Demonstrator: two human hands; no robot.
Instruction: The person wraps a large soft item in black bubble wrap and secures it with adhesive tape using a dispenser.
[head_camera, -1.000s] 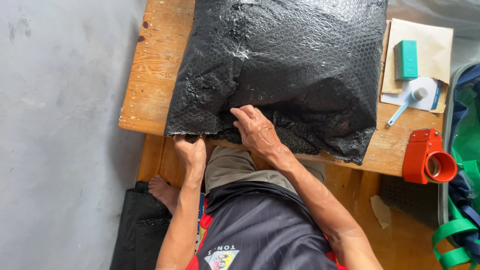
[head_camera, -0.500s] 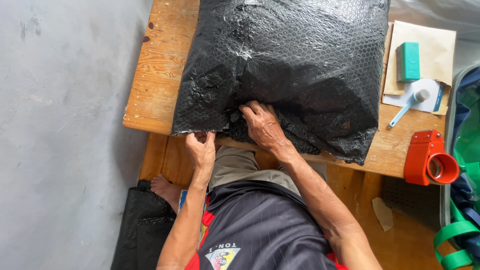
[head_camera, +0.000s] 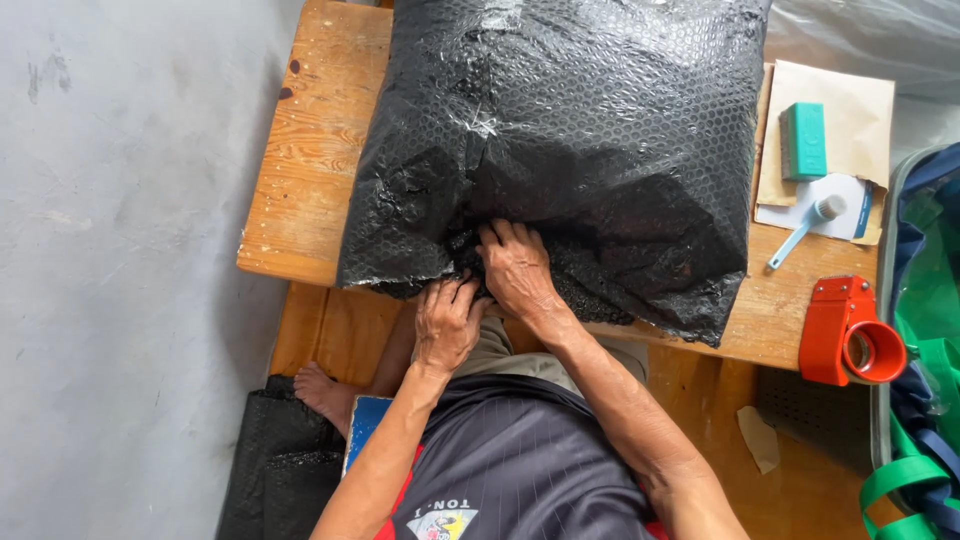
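Black bubble-wrapped parcel fills most of the wooden table, its near edge overhanging at 6 o'clock. Left hand pinches the loose wrap at that edge, fingers curled closed on it. Right hand, just at 1 o'clock of the left, presses flat on the wrap (fingers spread, not clasping). Red tape dispenser at 4 o'clock; teal block on brown envelopes at 2 o'clock.

A big black bubble-wrap bundle lies on the wooden surface. Both hands, left and right, press its near edge. A red tape holder sits right of the bundle.
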